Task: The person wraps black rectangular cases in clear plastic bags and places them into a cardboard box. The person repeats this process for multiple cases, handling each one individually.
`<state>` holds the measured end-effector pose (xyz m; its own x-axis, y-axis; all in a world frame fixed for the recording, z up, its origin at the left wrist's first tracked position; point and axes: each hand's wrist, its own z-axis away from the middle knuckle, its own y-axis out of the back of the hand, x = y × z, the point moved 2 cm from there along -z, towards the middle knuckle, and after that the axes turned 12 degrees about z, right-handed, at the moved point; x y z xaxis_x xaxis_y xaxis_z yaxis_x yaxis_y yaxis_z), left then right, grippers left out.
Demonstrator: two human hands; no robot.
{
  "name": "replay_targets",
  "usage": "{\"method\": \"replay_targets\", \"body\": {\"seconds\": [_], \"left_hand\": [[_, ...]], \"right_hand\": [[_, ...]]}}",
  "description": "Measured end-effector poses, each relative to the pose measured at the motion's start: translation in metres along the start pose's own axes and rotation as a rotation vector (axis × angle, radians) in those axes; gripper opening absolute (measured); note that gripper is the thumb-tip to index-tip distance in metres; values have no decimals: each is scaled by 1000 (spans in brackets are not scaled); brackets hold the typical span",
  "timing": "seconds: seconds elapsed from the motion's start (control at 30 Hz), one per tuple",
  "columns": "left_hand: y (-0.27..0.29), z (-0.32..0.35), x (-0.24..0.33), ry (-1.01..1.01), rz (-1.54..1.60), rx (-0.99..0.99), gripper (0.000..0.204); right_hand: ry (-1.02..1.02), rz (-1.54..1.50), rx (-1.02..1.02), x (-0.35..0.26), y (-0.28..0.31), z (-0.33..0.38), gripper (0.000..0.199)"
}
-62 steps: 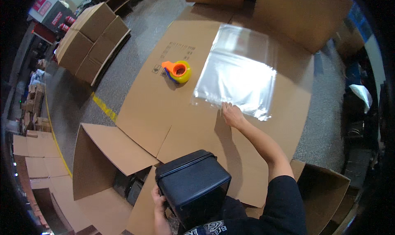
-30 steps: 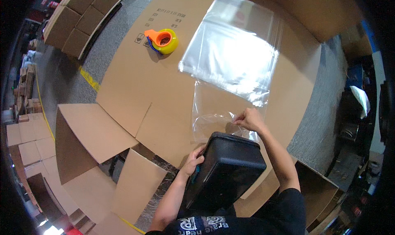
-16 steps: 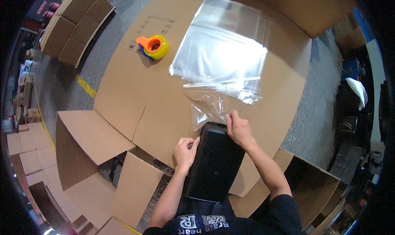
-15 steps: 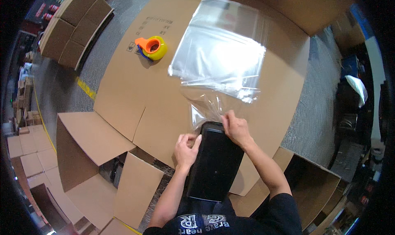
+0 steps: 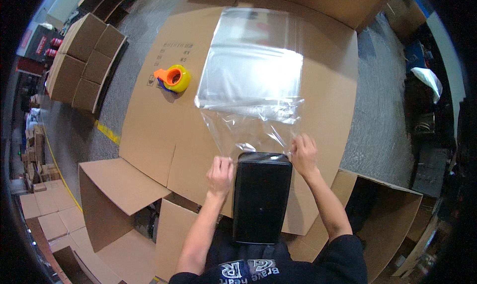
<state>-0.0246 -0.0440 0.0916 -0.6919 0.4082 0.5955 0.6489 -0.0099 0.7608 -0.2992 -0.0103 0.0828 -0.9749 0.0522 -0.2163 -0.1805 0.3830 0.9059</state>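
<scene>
The big cardboard sheet point(image 5: 164, 135) is lying flat on the floor. The black box point(image 5: 262, 197) is now lying at its near edge, nose at the clear bag point(image 5: 251, 130); a moment ago it was being carried. Both hands have moved to the bag's mouth. The left hand point(image 5: 220, 168) and right hand point(image 5: 303, 152) are each pinching an edge. The bag's edges are hard to see. The tape roll point(image 5: 174, 79) is sitting well apart.
</scene>
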Motion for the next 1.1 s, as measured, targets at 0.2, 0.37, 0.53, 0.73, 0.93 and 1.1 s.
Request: {"method": "replay_targets", "body": {"seconds": [0.2,0.37,0.53,0.73,0.93,1.1], "left_hand": [[1,49,9,-200,190,136,17],[-30,35,-14,244,329,219,16],[-58,9,-24,808,908,222,33],[-72,11,-58,815,747,-74,36],[-76,26,-63,711,507,-275,19],[-21,47,-29,946,393,-627,18]], "right_hand": [[79,-124,311,-20,15,112,19],[-595,-156,357,-25,-19,107,45],[-1077,-854,-45,-6,-61,80,31],[-958,-584,-164,11,-75,86,13],[-768,-312,-353,6,-50,128,12],[-757,-412,-408,-17,-9,157,12]]}}
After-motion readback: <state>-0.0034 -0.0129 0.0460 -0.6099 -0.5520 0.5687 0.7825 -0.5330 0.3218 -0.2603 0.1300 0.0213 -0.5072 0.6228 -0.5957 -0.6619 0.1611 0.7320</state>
